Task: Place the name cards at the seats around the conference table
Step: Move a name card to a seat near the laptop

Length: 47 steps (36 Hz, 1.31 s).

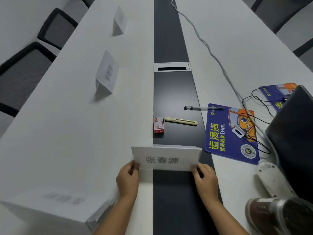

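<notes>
White and long, the conference tabletop (71,126) runs away down the room with a dark strip (174,92) along its middle. At its near end a name card (165,158) with three printed characters straddles the strip's left edge, held by both hands. The left hand (127,179) has its grip closed on the card's lower left corner, thumb on the front face; the right hand (205,178) pinches the lower right corner the same way.

Just beyond the card, on the strip, sit a small red box (158,125) and a cream utility knife (181,120), with a pen (203,108) a little farther on. Right of the card lies a blue printed mat (218,133) with black cables (254,116) looped over it, a dark laptop lid (294,136) beyond that. Left of the card and farther down the tabletop, two folded tent cards (106,73) (120,22) stand upright, each facing a mesh-backed chair (23,73). Nearer than the held card, at the lower left, a stack of paper (59,206) lies flat, its print blurred.
</notes>
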Available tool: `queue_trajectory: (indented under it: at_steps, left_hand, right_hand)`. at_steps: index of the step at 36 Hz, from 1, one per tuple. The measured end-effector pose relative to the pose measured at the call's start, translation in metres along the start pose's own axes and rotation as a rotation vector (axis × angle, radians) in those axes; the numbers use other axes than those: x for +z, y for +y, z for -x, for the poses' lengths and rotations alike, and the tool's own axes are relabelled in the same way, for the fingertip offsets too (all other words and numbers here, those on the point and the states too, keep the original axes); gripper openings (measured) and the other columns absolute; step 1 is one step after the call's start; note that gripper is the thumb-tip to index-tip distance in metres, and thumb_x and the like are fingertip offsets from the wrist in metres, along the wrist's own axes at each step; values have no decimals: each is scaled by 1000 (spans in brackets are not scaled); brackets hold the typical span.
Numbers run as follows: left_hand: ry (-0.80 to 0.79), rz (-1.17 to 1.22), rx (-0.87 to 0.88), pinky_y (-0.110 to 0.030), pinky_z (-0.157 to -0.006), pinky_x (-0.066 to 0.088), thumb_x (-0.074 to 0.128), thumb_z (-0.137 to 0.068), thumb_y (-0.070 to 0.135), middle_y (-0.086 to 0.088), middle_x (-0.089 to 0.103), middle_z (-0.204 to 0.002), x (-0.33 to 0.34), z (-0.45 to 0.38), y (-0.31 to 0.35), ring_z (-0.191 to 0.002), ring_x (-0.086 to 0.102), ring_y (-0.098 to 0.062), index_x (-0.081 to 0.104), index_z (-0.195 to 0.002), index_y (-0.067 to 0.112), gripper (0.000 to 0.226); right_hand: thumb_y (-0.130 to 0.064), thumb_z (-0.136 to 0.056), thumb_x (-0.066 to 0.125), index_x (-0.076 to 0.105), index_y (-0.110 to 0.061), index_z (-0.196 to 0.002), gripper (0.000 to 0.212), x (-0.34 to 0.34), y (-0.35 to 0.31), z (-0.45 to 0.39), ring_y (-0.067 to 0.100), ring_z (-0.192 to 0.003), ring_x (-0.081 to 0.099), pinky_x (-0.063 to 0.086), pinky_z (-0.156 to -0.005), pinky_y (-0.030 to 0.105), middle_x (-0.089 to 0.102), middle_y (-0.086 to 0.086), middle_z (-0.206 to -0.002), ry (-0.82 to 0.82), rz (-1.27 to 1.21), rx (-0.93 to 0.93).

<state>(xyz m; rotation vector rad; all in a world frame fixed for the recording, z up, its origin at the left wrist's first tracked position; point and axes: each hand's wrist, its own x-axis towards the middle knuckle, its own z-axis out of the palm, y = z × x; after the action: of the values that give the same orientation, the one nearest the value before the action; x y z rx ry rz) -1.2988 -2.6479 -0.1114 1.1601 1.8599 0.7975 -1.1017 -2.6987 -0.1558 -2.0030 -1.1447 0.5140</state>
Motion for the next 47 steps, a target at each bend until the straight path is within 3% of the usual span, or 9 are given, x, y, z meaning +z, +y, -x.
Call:
queue_trajectory:
  at_steps: [2, 9, 11, 18, 22, 31, 40, 47]
  left_hand:
    - [1, -1, 5, -34, -90, 42, 50, -88, 14, -17, 61, -119, 0, 1, -2, -95, 52, -20, 57, -114, 2, 29]
    - [8, 10, -30, -39, -93, 44, 51, -88, 15, -17, 59, -121, 2, 2, -6, -105, 55, -29, 55, -117, 3, 32]
    - [16, 13, -32, -40, -94, 45, 51, -88, 14, -16, 59, -122, 2, 2, -6, -106, 56, -30, 55, -117, 3, 31]
    - [40, 44, -52, -41, -96, 43, 51, -88, 12, -16, 58, -124, 3, -2, -4, -109, 55, -32, 53, -119, 4, 32]
    - [42, 45, -55, -42, -96, 43, 51, -88, 12, -16, 58, -124, 4, -1, -6, -108, 55, -32, 53, -119, 4, 32]
    - [40, 62, -60, -42, -97, 43, 52, -87, 12, -15, 58, -124, 5, -3, -8, -109, 55, -31, 54, -118, 4, 32]
    - [29, 61, -43, -35, -94, 42, 53, -87, 13, -16, 59, -123, 5, -7, -15, -108, 55, -30, 54, -118, 5, 33]
    - [-14, 74, 23, -34, -96, 41, 52, -87, 10, -8, 48, -133, -6, 17, -11, -119, 48, -23, 38, -131, 12, 46]
  right_hand:
    - [-1, -78, 63, 66, 5, -85, 9, -1, 0, -4, 27, -76, 54, 38, -67, 32, 67, 19, -81, -7, 9, -26]
    - [-17, -75, 55, 67, 3, -79, 24, 0, 4, -7, 28, -69, 57, 36, -60, 21, 67, 17, -74, -1, 49, -76]
    - [-17, -74, 55, 67, 3, -76, 23, 0, 5, -8, 28, -66, 57, 32, -56, 14, 66, 15, -71, 10, 51, -77]
    - [-8, -73, 70, 69, 0, -75, 8, -1, 7, -7, 23, -63, 53, 31, -52, 17, 62, 12, -67, 3, 51, -70]
    - [-9, -75, 69, 70, -4, -77, 6, -1, 7, -11, 21, -60, 50, 30, -53, 11, 54, 1, -67, -15, 66, -33]
    - [-14, -79, 65, 69, -5, -78, 10, 0, 4, -13, 23, -61, 51, 34, -52, 26, 53, 2, -67, -10, 83, 3]
    - [-16, -80, 64, 68, -4, -82, 13, -1, 3, -13, 21, -62, 49, 32, -52, 18, 53, 1, -70, -30, 89, -6]
    - [-16, -82, 61, 60, -2, -107, 29, -11, -4, -3, 20, -71, 52, 37, -60, 20, 54, 4, -79, -65, 39, -10]
